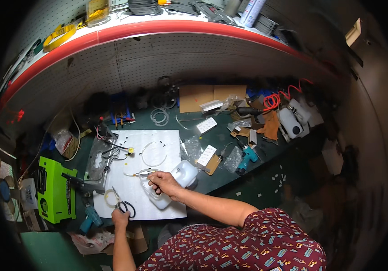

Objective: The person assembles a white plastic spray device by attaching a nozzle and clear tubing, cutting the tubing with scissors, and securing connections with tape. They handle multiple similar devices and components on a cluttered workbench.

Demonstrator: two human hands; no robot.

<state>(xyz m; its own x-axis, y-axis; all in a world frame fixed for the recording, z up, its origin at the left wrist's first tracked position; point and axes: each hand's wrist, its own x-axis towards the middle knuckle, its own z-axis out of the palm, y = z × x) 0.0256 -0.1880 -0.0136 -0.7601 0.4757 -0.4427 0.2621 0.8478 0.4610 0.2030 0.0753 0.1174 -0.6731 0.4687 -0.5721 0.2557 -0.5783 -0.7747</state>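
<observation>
Your right hand (164,185) is closed in a pinch, apparently on thin tubing (142,173); the exact grip is too small to tell. The white container (185,172) lies beneath that hand, reaching from two o'clock round to six. At eight o'clock, your left hand (121,217) grips the scissors (129,209) by their black handles, blades toward eleven. Hold the tubing lightly, so it doesn't flatten, and bring the blades in square, well clear of your right fingertips. Steady the container first; its smooth wall may slide on the white sheet (171,140). At eleven o'clock lies a loose tube loop (142,156), best left untangled. Farther out, a green housing (56,189) stands at nine and a teal drill (248,158) between two and three.
</observation>
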